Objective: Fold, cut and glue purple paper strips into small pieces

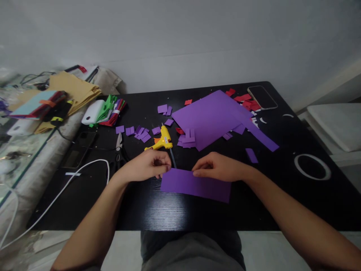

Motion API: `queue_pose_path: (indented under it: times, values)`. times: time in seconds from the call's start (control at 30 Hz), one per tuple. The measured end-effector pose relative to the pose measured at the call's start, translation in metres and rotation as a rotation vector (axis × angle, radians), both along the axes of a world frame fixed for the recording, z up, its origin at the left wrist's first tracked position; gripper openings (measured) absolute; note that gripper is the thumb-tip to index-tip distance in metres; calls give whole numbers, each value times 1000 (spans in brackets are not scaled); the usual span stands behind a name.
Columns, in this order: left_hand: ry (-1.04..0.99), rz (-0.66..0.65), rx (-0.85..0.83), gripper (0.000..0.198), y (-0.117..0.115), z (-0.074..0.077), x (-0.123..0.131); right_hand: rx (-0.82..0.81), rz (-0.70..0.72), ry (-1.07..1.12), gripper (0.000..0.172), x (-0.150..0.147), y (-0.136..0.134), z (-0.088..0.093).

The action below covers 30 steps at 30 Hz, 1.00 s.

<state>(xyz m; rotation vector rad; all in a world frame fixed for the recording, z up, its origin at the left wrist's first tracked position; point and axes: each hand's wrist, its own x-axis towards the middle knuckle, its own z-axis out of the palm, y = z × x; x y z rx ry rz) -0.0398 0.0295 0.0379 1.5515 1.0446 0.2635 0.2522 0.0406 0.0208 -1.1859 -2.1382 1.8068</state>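
Observation:
A rectangular piece of purple paper (197,185) is in front of me near the table's front edge, tilted slightly down to the right. My left hand (153,165) has its fingers curled and pinches the paper near its upper left corner. Along the upper edge, right of the middle, my right hand (210,166) grips the same paper between thumb and fingers. Just beyond my left hand lies a yellow glue gun (163,139) with a glue stick (173,158) out of its back. Small purple paper pieces (187,138) lie stacked beyond the hands.
A large purple sheet (210,116) lies at the back with a long purple strip (262,133) over it. Further right are a phone (262,97), red scraps (246,101) and a white ring (312,166). Pliers (119,145), a dark phone (79,149) and a white cable (63,190) are left.

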Motion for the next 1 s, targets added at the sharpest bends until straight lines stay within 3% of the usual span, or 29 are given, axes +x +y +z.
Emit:
queue_pose_path:
  times: [0.17, 0.3, 0.47, 0.7, 0.77, 0.87, 1.0]
  values:
    - [-60, 47, 4, 9, -10, -8, 19, 77, -82, 50, 39, -21, -18, 0]
    - [-28, 30, 194, 15, -11, -11, 24, 94, -122, 50, 40, -23, -20, -3]
    - [-56, 14, 266, 21, -3, -7, 10, 61, -125, 89, 41, -19, -16, -4]
    - [-84, 295, 356, 24, 14, 2, -24, 46, -140, 118, 39, 10, 15, -4]
    - [-68, 343, 381, 27, 16, 3, -28, -66, -146, 129, 39, 20, 22, -4]
    - [-54, 354, 383, 28, 17, 1, -28, -166, -154, 121, 40, 30, 29, -4]
    - [-68, 306, 333, 27, 16, -3, -22, -70, -139, 80, 38, 29, 28, -3]
